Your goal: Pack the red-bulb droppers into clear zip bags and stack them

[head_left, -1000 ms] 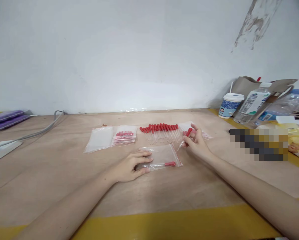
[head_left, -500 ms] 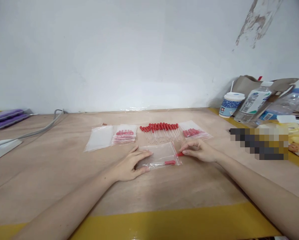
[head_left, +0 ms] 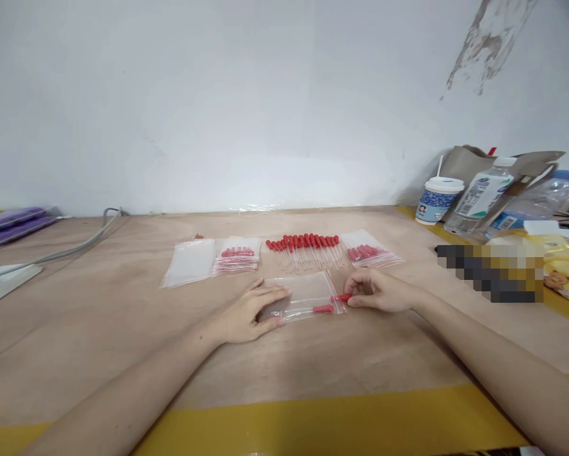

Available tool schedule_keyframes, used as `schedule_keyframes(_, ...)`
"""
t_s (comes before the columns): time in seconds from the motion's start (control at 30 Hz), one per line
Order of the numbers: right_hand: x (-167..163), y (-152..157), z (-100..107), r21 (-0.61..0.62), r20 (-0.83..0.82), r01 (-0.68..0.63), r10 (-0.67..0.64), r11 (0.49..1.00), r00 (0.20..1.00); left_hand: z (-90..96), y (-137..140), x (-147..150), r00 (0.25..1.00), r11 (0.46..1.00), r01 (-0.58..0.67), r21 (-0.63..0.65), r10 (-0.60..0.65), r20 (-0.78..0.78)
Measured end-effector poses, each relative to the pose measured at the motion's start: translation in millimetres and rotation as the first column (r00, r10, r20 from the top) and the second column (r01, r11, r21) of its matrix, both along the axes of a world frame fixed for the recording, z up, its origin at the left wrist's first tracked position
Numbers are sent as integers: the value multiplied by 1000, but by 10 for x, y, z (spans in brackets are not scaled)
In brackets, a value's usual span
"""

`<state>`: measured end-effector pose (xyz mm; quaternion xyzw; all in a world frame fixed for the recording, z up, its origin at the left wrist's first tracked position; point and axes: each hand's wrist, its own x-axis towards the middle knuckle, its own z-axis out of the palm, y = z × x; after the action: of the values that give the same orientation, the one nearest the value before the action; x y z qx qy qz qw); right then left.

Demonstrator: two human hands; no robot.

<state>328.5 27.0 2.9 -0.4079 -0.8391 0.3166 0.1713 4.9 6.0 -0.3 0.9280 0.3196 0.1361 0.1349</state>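
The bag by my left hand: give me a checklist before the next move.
1. Left hand steadying bag: ok, resting on its closed end.
2. Right hand gripping red-ended dropper: ok, at the red end.
3. Gripped dropper fully inside: not ok, red end partly sticks out.
4. Lower dropper inside: ok.
5. Bag sealed: not ok, dropper crosses its opening.
6. Dropper tips intact: cannot tell, too small.

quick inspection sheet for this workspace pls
Surface: brown tabletop, yellow strip along the near edge
Things: clear bag with one red-bulbed dropper inside, second dropper partly in at its mouth; loose droppers and bag stack beyond
Clutter: paper cup and plastic bottle, far right
Hands: left hand resting on the bag; right hand holding the second dropper's bulb
Cables: grey cable, left side
Surroundings: pale wall, damaged patch upper right
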Motion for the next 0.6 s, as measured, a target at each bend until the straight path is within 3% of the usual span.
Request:
schedule_keyframes(0.17, -146, -7, -1, 190, -132, 12, 13, 982, 991, -7, 2, 3, 1000, 1000, 9, 13, -9, 18)
schedule_keyframes(0.4, -90, 70, -73, 119, -135, 84, -68, 989, 988, -4, 4, 6, 1000, 1000, 7, 5, -7, -2)
schedule_keyframes(0.6, -268, 26, -82, 209, -167, 49, -14, 977, 986, -22, 15, 4, 1000, 1000, 18, 18, -18, 10)
